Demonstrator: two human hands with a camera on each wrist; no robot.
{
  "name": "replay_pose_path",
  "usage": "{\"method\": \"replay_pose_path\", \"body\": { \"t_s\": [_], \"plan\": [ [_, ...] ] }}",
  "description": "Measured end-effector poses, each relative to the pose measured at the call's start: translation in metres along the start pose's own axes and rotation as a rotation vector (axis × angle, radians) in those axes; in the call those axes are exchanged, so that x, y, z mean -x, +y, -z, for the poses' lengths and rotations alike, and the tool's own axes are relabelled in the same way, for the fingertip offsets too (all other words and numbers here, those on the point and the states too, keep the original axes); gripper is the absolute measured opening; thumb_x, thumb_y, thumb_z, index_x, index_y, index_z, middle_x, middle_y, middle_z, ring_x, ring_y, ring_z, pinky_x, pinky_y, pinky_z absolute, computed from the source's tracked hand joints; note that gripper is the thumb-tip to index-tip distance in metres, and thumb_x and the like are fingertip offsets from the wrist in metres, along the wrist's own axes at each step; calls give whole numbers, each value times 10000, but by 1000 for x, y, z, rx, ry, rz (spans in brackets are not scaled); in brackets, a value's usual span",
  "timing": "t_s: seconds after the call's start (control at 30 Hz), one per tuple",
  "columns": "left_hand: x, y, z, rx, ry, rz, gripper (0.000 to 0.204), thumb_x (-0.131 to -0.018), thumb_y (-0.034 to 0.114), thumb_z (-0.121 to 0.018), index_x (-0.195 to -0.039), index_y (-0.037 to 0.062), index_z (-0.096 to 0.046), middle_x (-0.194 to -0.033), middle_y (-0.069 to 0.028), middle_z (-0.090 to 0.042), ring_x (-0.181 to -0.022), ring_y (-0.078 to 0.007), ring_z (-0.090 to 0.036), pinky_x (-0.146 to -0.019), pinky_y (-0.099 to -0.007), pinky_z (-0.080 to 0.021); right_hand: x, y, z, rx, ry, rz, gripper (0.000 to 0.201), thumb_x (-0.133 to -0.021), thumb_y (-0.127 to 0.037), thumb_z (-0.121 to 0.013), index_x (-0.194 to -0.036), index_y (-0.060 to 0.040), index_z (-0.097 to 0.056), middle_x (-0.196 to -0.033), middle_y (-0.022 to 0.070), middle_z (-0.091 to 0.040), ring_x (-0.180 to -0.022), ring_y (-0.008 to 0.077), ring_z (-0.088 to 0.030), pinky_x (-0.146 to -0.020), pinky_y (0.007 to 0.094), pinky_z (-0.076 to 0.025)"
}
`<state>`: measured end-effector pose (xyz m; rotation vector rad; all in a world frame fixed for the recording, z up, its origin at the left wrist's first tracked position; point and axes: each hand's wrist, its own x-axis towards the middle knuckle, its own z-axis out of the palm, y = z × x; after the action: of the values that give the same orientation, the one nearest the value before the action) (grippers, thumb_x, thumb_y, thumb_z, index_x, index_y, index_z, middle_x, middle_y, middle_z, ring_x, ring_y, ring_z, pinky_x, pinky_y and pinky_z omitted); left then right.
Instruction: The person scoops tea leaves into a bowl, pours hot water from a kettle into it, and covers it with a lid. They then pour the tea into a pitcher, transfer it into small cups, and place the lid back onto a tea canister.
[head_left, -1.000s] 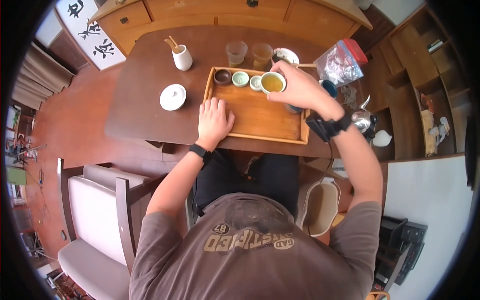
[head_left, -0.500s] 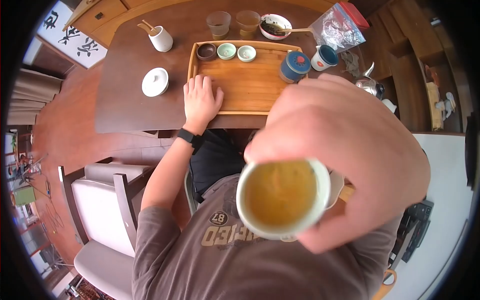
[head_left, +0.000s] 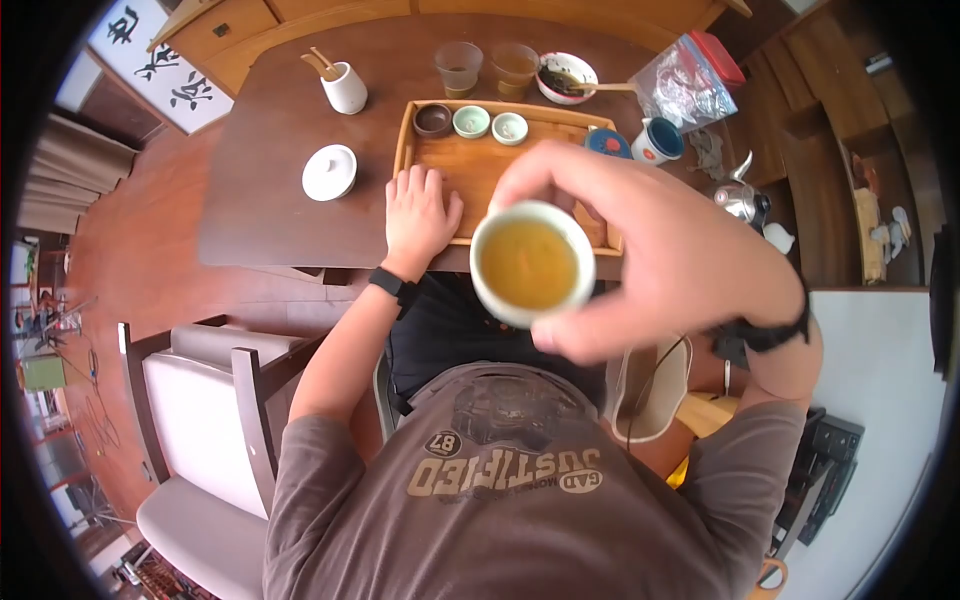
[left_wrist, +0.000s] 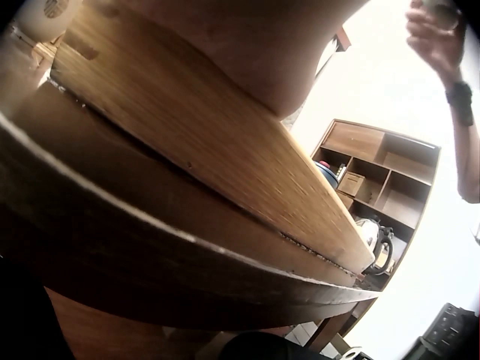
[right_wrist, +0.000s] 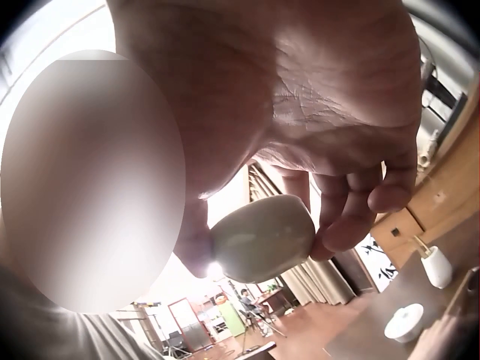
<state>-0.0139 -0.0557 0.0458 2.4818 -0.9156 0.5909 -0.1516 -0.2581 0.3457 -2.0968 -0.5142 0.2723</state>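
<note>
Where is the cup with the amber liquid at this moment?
In the head view, the cup is just right of centre, held in the right hand; the left hand, resting on the wooden tray, is to its left.

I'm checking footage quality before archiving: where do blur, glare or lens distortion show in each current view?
Head: strong fisheye bending, black corners, right hand slightly soft. Left wrist: white wall nearly blown out, dark-brown wooden table shadowed underneath. Right wrist: a large oval at left smoothly blurred, small pale-green rounded cup dim against bright glare.
</note>
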Motion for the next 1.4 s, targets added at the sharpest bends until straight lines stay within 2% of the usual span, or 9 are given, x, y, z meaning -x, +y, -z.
{"method": "replay_pose_path", "body": {
  "t_s": [0.03, 0.1, 0.27, 0.4, 0.6, 0.93, 1.17, 1.23, 1.4],
  "plan": [
    [0, 0, 1, -11, -15, -20, 255, -895, 254, -733, -1073, 89, -655, -1041, -113, -619, -1034, -328, -602, -932, -466, -455, -9, 15, 1, -53, -16, -84, 552, -804, -243, -853, -1257, -56, -599, -1138, 124, -730, -1078, 284, -723, -919, 394, -568],
    [-1, -2, -2, -4, -12, -4, 258, -893, 259, -729, -1064, 85, -647, -1037, -117, -607, -1030, -333, -594, -917, -466, -453, -27, 55, -4, 9, 42, -92, 604, -831, -154, -899, -1329, -54, -573, -1140, 27, -684, -1067, 134, -662, -924, 320, -539],
    [0, -3, -2, 22, -19, 30, 249, -896, 259, -723, -1037, 74, -634, -1040, -126, -606, -1041, -334, -592, -930, -463, -457, -80, 157, 6, 81, 200, -179, 591, -872, -179, -895, -1330, -26, -553, -1175, 72, -693, -1124, 138, -663, -957, 313, -546],
    [1, -4, -1, 28, -31, 30, 264, -901, 275, -709, -1034, 59, -637, -1037, -139, -594, -1052, -339, -575, -937, -469, -457, -127, 197, 30, 218, 354, -308, 638, -841, -292, -915, -1309, -14, -582, -1226, 139, -725, -1165, 207, -695, -994, 349, -551],
    [-1, -2, 3, 35, -36, 43, 252, -904, 269, -703, -1021, 55, -641, -1031, -139, -595, -1047, -336, -575, -943, -467, -458, -192, 230, 55, 421, 420, -381, 684, -778, -418, -883, -1276, -56, -586, -1205, 184, -753, -1151, 346, -728, -989, 426, -561],
    [0, -3, 7, 62, -14, 63, 223, -906, 240, -710, -1023, 67, -634, -1026, -124, -585, -1037, -323, -579, -944, -448, -458, -244, 229, 45, 916, 404, -562, 655, -791, -399, -878, -1325, -135, -605, -1257, 176, -733, -1216, 354, -710, -993, 493, -564],
    [0, -3, 7, 74, -9, 56, 210, -901, 233, -712, -1009, 73, -627, -1018, -121, -580, -1026, -321, -579, -940, -445, -460, -247, 226, 41, 1284, 505, -280, 492, -790, -205, -867, -1234, -147, -665, -1121, 136, -710, -1099, 346, -709, -942, 483, -539],
    [0, -2, 7, 65, -16, 63, 209, -903, 234, -710, -1004, 73, -625, -1017, -123, -580, -1028, -321, -578, -940, -446, -459, -246, 226, 43, 1441, 560, -74, 348, -845, -146, -795, -1175, -162, -687, -1049, 107, -687, -1027, 307, -693, -883, 451, -523],
    [1, -2, 6, 60, -17, 61, 217, -908, 244, -707, -1005, 67, -627, -1019, -128, -580, -1034, -325, -578, -944, -450, -458, -240, 229, 37, 1551, 546, 57, 227, -931, -130, -686, -1153, -176, -689, -1012, 86, -669, -997, 265, -671, -844, 415, -498]
  ]
}}
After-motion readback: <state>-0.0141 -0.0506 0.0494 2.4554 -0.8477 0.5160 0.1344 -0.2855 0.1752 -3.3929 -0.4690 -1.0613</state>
